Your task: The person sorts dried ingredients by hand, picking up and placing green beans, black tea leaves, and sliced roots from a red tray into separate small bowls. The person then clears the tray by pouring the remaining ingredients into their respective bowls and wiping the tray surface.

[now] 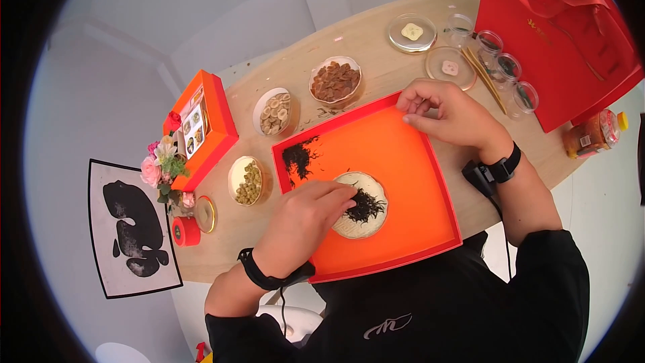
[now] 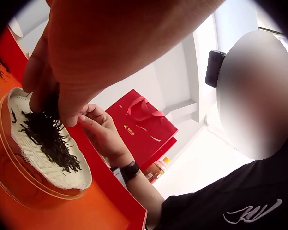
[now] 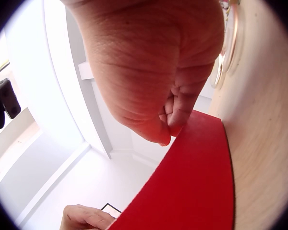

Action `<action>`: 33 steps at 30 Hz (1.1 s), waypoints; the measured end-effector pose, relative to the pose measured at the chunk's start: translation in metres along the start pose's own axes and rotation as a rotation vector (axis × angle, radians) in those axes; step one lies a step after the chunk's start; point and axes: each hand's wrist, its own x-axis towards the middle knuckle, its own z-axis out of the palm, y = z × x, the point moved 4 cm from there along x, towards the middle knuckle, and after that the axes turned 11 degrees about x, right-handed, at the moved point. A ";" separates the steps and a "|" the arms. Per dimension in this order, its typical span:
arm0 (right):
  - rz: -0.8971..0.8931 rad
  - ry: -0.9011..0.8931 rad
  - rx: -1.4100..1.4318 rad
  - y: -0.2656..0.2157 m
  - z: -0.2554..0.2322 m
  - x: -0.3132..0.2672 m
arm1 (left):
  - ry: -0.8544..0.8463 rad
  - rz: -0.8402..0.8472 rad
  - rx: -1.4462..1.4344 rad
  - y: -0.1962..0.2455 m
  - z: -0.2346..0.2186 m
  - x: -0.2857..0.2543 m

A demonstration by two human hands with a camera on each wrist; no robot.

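My left hand (image 1: 306, 212) is over a round pale dish (image 1: 358, 227), its fingertips pinching dark shredded leaves; more of these leaves (image 1: 367, 206) lie heaped on the dish. In the left wrist view, the dish (image 2: 77, 178) rests on a clear round base, with dark strands (image 2: 50, 139) under my fingers. The dish stands in an orange tray with red walls (image 1: 447, 195). At the tray's far right corner is my right hand (image 1: 447, 111), fingers loosely curled at the rim. The right wrist view shows its thumb and fingertips beside the red wall (image 3: 192, 177); contact is unclear.
Loose dark leaves (image 1: 299, 158) lie in the tray's far left corner. Beyond and left stand bowls of brown pieces (image 1: 334, 81), pale rings (image 1: 275, 113) and greenish buds (image 1: 248, 185). Clear cups (image 1: 506, 67), sticks (image 1: 485, 81) and a red bag (image 1: 557, 40) are right.
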 end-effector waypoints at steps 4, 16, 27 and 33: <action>-0.002 -0.003 -0.020 -0.002 0.000 0.000 | 0.021 0.049 -0.050 0.004 0.000 -0.002; -0.044 0.013 0.026 0.002 0.000 0.000 | 0.076 0.053 -0.148 -0.007 0.004 -0.006; -0.006 0.011 0.025 0.014 -0.002 0.004 | 0.257 -0.252 -0.311 -0.078 0.014 -0.025; -0.034 0.034 0.029 0.011 0.001 0.006 | 0.491 -0.398 -0.591 -0.124 0.038 -0.029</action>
